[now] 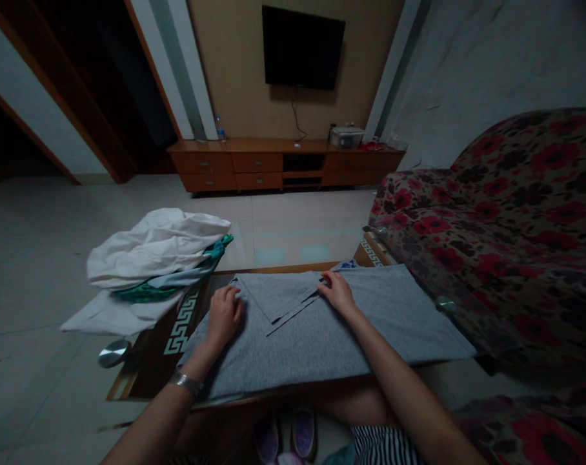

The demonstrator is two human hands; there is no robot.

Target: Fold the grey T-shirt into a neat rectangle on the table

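A grey cloth garment [293,352] lies spread over a low table, with a V-shaped folded flap near its far edge. What kind of garment it is I cannot tell. My left hand [224,315], with a metal band on the wrist, has its fingers curled on the flap's left corner. At the flap's right corner, my right hand [339,294] pinches the fabric between thumb and fingers. Thin dark lines run along the flap's edges.
A pile of white cloth [152,248] with green and light blue pieces overhangs the table's [150,365] left end. The flowered sofa [467,213] stands close on the right. Beyond the tiled floor is a wooden TV cabinet [257,161]. Purple slippers [303,433] show below the table.
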